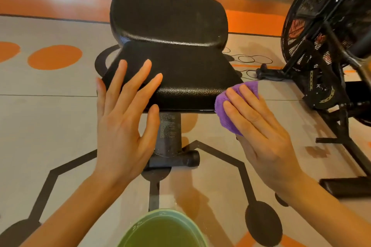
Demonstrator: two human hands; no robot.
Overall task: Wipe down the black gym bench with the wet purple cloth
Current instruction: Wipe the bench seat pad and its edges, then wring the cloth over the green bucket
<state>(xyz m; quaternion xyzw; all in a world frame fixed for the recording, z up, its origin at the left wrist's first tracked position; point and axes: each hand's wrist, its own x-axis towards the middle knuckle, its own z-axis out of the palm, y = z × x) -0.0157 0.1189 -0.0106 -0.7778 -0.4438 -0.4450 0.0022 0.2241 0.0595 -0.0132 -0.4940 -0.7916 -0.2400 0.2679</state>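
Since the purple cloth (230, 104) is wadded up soft and damp, I'd guess it squishes flat and drags a bit on the pebbled vinyl, so palm pressure beats pinching; right hand (259, 126) presses it with straight fingers against the near right corner of the black gym bench (180, 70); left hand (124, 110) lies spread flat on the near left corner, steadying; bench looks heavy, padded; its far end is cut off, and the green bowl (162, 230) below both wrists is half out of shot.
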